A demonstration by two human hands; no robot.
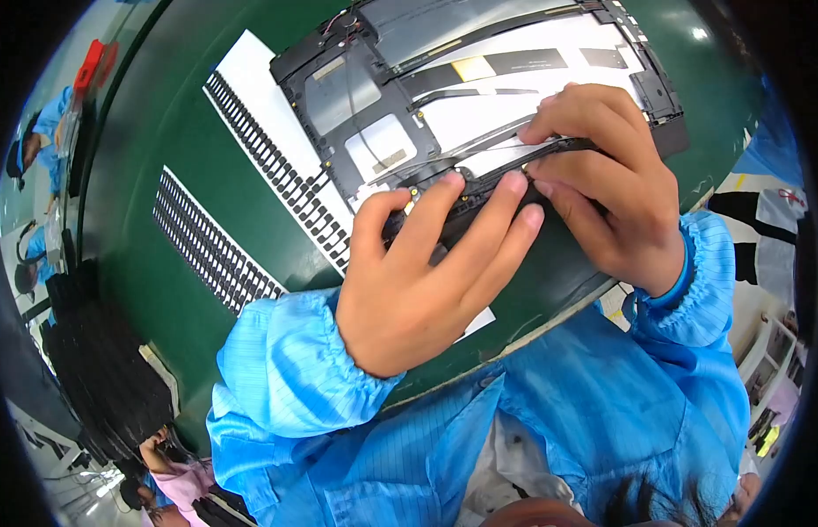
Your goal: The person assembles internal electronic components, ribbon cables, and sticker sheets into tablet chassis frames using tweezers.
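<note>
A black plastic laptop casing (337,129) lies inner side up on the green table, its cutouts showing white and grey beneath. My left hand (435,272) reaches over its near edge with the fingers spread, several fingertips resting on the rim. Beside it, my right hand (615,180) bends over the same edge. Its thumb and forefinger are pressed close together at the rim, and what sits between them is hidden. A thin dark cable (488,151) runs along the casing next to the fingertips of both hands.
Two white sheets with rows of small black pieces, one longer sheet (273,162) and one shorter sheet (211,241), lie left on the green table (251,44). A stack of black material (101,369) stands at the lower left. Other people in blue work at the far left.
</note>
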